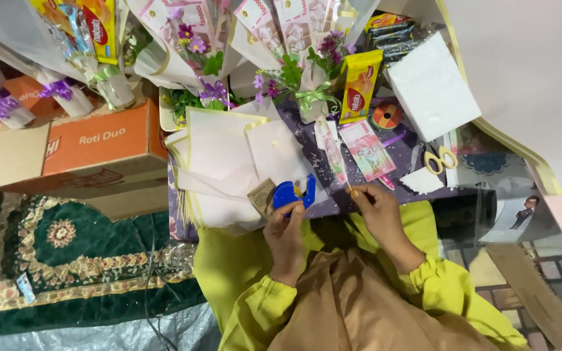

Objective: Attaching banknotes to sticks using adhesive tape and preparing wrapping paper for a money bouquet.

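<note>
Close around the person's hands, the low table (417, 153) is crowded: sheets of pale wrapping paper (229, 162) with yellow edges lie fanned on the left, a pink banknote (367, 149) and a second, folded note on a thin stick (333, 156) lie in the middle, and yellow-handled scissors (441, 158) sit to the right beside a white foam block (432, 86). Behind them stand wrapped bouquets (294, 58) with purple flowers, green ribbon and tucked-in notes, a yellow snack packet (359, 84) and a spool of orange ribbon (386, 116). An orange cardboard box (92, 146) stands to the left, above a green patterned rug (66, 260) on the floor. The left hand (285, 237) is curled around a blue tape dispenser (294, 193), gripping it at the table's near edge, just in front of the wrapping paper. The right hand (382, 214) is partly closed, its fingertips pinching the lower end of the stick just beside the dispenser. Both forearms, in yellow-green sleeves (450, 286), reach forward from the lap.
</note>
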